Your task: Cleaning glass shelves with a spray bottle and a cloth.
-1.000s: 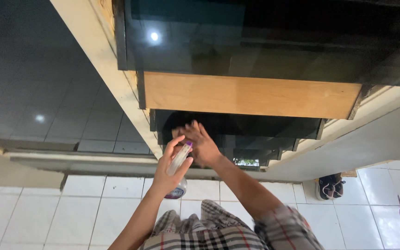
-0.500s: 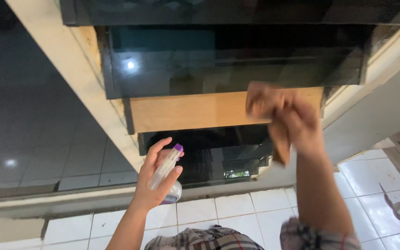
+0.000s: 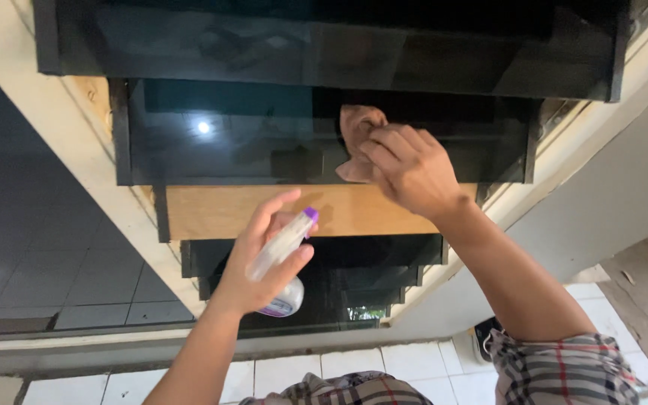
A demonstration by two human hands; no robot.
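From the head camera, the right hand presses a crumpled brownish cloth flat against a dark glass louvre slat, fingers closed on it. The left hand grips a clear spray bottle with a purple tip, nearer, before the wooden slat. Wiping looks midway; I cannot tell which slats are clean.

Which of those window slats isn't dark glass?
The wooden slat, third from the top. It is light brown and opaque, just under the right hand; the glass slats above and below it are dark and reflective.
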